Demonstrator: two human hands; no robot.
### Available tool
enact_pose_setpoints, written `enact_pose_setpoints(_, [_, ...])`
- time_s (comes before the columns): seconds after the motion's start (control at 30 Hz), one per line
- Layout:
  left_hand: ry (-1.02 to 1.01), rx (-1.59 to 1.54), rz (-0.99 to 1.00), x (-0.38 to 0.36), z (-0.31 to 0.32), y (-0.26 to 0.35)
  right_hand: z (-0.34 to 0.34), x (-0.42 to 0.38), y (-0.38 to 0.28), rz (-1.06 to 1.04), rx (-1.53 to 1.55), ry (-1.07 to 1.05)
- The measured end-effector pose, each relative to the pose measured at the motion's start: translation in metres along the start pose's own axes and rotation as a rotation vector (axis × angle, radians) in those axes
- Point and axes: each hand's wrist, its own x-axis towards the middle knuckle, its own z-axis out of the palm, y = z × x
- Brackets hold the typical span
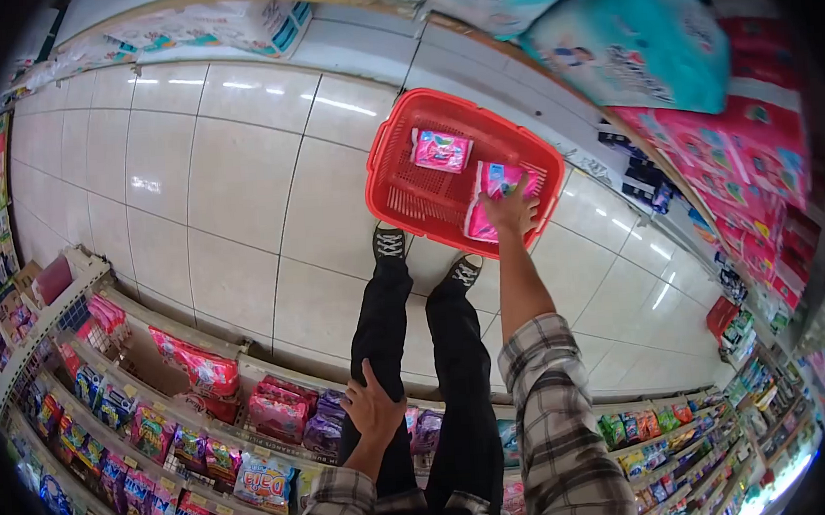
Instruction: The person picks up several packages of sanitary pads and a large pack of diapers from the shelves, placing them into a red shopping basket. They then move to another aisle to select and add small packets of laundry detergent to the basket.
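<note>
A red plastic basket (389,155) stands on the tiled floor in front of my shoes. Inside it, a small pink and white pack (441,151) lies toward the upper left. A larger pink pack (481,217) is in the right part of the basket, with my right hand (511,208) on top of it, fingers spread. My left hand (375,407) is over my left thigh, its fingers apart and nothing in it.
Shelves of colourful packets (198,450) curve along the bottom. At the upper right, a shelf holds teal packs (631,41) and pink packs (756,161). White packs (219,29) line the top left shelf. My shoes (390,243) are just below the basket.
</note>
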Motion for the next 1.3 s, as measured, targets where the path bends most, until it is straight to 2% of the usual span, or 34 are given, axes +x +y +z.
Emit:
enact_pose_setpoints(0.1, [0.002, -0.012, 0.002, 0.008, -0.008, 0.0, 0.038, 0.025, -0.01, -0.013, -0.224, 0.025])
enact_pose_setpoints(0.13, [0.013, -0.028, 0.026, 0.01, -0.014, 0.0, 0.029, 0.023, -0.022, -0.009, -0.265, -0.083])
enact_pose_setpoints(0.27, [-0.019, -0.058, 0.008, 0.017, -0.018, -0.002, 0.056, 0.047, -0.056, -0.083, -0.514, -0.234])
enact_pose_setpoints(0.37, [-0.023, -0.062, 0.005, 0.018, -0.017, -0.004, 0.062, 0.05, -0.073, -0.162, -0.38, -0.235])
enact_pose_setpoints(0.5, [-0.073, -0.072, -0.006, 0.022, -0.019, -0.003, 0.093, 0.06, -0.064, -0.136, 0.108, -0.266])
enact_pose_setpoints(0.7, [-0.089, -0.102, -0.025, 0.026, -0.021, -0.003, 0.072, 0.052, -0.073, -0.181, -0.138, -0.397])
enact_pose_setpoints(0.77, [-0.151, -0.134, -0.051, 0.028, -0.025, -0.003, 0.104, 0.089, -0.069, -0.212, -0.102, -0.615])
enact_pose_setpoints(0.87, [-0.136, -0.117, -0.056, 0.03, -0.03, -0.002, 0.126, 0.103, -0.094, -0.237, -0.031, -0.761])
enact_pose_setpoints(0.97, [-0.102, -0.118, -0.055, 0.031, -0.029, -0.001, 0.15, 0.077, -0.112, -0.236, 0.216, -0.621])
enact_pose_setpoints(1.0, [-0.106, -0.118, -0.056, 0.031, -0.031, 0.0, 0.147, 0.056, -0.119, -0.203, 0.247, -0.509])
enact_pose_setpoints(1.13, [-0.095, -0.115, -0.049, 0.031, -0.032, -0.001, 0.162, 0.034, -0.093, -0.367, 0.489, -0.239])
enact_pose_setpoints(1.2, [-0.082, -0.118, -0.043, 0.032, -0.033, -0.001, 0.152, 0.025, -0.077, -0.504, 0.558, -0.249])
enact_pose_setpoints(1.3, [-0.073, -0.117, -0.049, 0.032, -0.037, 0.002, 0.138, 0.023, -0.064, -0.71, 0.562, -0.397])
